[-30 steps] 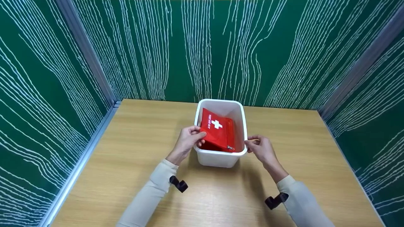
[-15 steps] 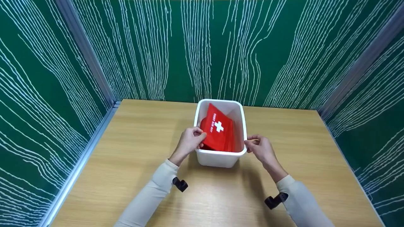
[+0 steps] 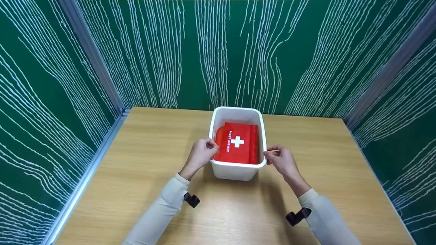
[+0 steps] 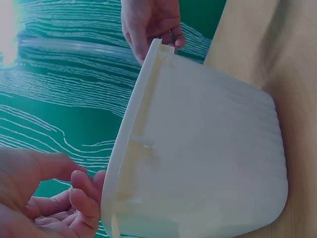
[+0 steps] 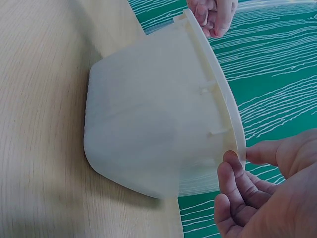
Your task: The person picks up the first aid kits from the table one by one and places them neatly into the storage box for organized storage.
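A white plastic bin [image 3: 235,173] stands on the wooden table. Inside it a red first aid kit pouch [image 3: 236,143] lies flat, its white cross facing up. Part of another red thing [image 3: 220,136] shows along the pouch's left side; its kind is unclear. My left hand [image 3: 201,153] is at the bin's left rim, fingers loosely curled, with nothing seen between thumb and fingers in the left wrist view. At the right rim, my right hand [image 3: 282,160] pinches the edge between thumb and fingers, as the right wrist view [image 5: 237,148] shows.
The wooden table [image 3: 153,143] extends around the bin on all sides. Green panels [image 3: 238,51] with white wavy lines stand behind and at both sides, joined by metal posts [image 3: 95,54]. A black wrist camera [image 3: 298,216] sits on each sleeve.
The first aid kit pouch was tilted up in my left hand; it has come down flat inside the bin, and the left hand has let go and drawn slightly left. The right hand stays put.
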Motion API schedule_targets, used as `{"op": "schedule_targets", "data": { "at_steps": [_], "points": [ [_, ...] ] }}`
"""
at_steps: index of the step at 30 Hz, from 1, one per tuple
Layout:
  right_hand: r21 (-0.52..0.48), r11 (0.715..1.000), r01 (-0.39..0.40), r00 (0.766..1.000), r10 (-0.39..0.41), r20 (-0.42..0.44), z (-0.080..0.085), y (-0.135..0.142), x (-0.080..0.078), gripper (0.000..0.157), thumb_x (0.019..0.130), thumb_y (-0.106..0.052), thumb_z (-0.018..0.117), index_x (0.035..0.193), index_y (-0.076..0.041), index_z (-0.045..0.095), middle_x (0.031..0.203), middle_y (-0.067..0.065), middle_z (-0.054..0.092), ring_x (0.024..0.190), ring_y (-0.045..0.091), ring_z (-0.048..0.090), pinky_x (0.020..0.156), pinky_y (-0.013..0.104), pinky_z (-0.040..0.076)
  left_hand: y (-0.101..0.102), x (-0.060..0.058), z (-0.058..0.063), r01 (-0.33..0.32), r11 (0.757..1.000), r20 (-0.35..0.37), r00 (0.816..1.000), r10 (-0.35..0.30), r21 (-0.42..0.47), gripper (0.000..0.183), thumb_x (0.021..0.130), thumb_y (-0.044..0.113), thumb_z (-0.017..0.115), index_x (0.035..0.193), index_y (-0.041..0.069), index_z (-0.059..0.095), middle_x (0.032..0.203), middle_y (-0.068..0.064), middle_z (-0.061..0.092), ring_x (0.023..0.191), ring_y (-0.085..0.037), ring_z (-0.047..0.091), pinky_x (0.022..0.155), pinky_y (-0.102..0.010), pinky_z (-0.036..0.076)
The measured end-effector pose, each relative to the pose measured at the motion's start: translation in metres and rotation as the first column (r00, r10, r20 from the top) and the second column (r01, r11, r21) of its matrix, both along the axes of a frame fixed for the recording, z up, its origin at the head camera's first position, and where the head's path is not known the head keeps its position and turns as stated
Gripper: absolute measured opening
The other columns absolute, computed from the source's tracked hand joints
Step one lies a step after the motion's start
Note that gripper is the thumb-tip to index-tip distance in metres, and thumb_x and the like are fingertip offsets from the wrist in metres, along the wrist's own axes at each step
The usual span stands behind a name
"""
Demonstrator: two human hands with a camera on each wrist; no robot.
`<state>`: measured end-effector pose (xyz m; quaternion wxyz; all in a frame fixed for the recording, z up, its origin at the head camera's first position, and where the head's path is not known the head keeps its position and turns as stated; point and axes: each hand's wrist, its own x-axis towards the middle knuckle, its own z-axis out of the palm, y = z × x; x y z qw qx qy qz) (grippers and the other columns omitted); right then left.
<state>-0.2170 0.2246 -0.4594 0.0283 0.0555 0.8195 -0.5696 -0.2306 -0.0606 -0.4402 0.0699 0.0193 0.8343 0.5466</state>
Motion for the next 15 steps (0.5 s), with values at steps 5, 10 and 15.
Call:
{"op": "schedule_targets", "data": {
  "at_steps": [5,10,15],
  "points": [
    [-0.013,1.0,-0.005,1.0,0.005,-0.008,0.0,0.0,0.001,0.027,0.093,-0.005,0.061,0.114,0.011,0.056,0.071,-0.001,0.062,0.063,0.009,0.061,0.061,0.02,0.05,-0.008,0.001,-0.006,-0.021,1.0,-0.111,0.994,0.019,-0.014,0.009,0.09,0.014,0.064,0.091,0.006,0.066,0.082,-0.007,0.064,0.067,-0.015,0.054,0.057,-0.021,0.047],
    [-0.014,1.0,-0.007,1.0,0.007,-0.003,-0.001,0.003,0.001,0.028,0.093,-0.007,0.061,0.115,0.011,0.056,0.071,-0.002,0.063,0.062,0.007,0.061,0.061,0.02,0.049,-0.016,0.001,-0.015,-0.074,0.996,-0.256,0.965,0.058,-0.05,0.009,0.086,0.011,0.062,0.081,0.004,0.066,0.071,0.0,0.058,0.063,-0.01,0.05,0.056,-0.02,0.041],
    [-0.028,0.999,-0.017,1.0,0.018,0.003,-0.006,0.007,0.002,0.029,0.095,-0.01,0.06,0.117,0.007,0.055,0.068,-0.003,0.062,0.061,0.008,0.061,0.06,0.021,0.048,-0.026,0.002,-0.027,-0.124,0.989,-0.301,0.949,0.095,-0.079,0.01,0.085,0.012,0.061,0.076,0.007,0.063,0.066,0.005,0.052,0.06,-0.009,0.047,0.057,-0.023,0.038]
  ]
}}
